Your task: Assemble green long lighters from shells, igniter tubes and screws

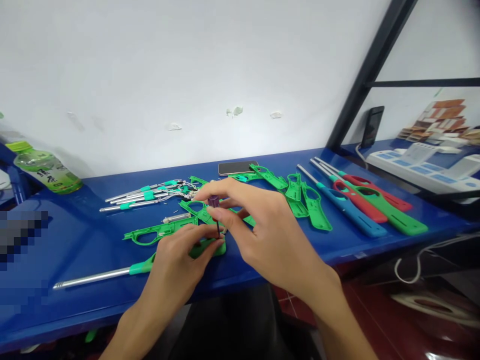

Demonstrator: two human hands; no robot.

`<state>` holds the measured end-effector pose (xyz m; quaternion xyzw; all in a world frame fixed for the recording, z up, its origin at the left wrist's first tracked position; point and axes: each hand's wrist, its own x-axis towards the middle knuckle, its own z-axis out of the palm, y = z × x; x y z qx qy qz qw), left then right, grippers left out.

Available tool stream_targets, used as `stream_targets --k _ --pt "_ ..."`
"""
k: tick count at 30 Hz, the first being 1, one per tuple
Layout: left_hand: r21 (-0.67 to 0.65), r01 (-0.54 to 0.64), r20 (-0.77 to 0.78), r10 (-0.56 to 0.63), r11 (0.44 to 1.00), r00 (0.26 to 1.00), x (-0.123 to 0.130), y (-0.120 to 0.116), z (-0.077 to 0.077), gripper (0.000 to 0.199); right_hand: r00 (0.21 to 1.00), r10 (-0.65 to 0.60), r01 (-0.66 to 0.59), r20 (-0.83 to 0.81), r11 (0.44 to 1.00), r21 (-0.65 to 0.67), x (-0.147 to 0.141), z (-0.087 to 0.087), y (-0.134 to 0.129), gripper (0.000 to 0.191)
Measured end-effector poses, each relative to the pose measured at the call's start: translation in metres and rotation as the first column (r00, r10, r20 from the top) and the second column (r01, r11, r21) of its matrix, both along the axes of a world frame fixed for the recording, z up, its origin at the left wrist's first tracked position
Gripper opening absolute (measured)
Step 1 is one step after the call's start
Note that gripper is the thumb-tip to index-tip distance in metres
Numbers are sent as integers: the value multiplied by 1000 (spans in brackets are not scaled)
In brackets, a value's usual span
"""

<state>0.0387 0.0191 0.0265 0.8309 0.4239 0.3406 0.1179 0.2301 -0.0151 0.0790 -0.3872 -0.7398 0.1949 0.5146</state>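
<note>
A green gas lighter (pixel 141 267) with a long metal tube lies at the table's front edge. My left hand (pixel 180 255) is closed around its handle, thumb and forefinger near the handle's end. My right hand (pixel 262 225) pinches the purple grip of a small screwdriver (pixel 213 201). The screwdriver stands upright with its shaft down, its tip at the handle between my left fingertips; the exact contact is hidden. Just behind my left hand lies an opened green lighter shell half (pixel 161 231). Beside that shell is a small clear and metal cylinder (pixel 177 218).
Metal lighter tubes with wires (pixel 138 197) lie at the back left. Several green shell halves (pixel 317 210) spread behind my right hand. Whole blue (pixel 350 212), red and green lighters rest at right. A phone (pixel 238 168) and a drink bottle (pixel 48 170) are near the wall.
</note>
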Motion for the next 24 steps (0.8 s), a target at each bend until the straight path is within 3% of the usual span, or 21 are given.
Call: stream_targets --k 7,15,24 --pt "86 31 -9 -30 996 1000 -9 -4 -8 20 1000 7 -7 -13 1000 -9 -1 -3 4 30" --pt "237 -9 -189 55 971 980 -52 -8 -28 31 994 -87 90 73 995 -34 -12 -7 4 28" --pt "231 72 -188 -29 970 982 -68 -8 -26 28 990 -141 142 -16 979 147 -21 -7 5 25"
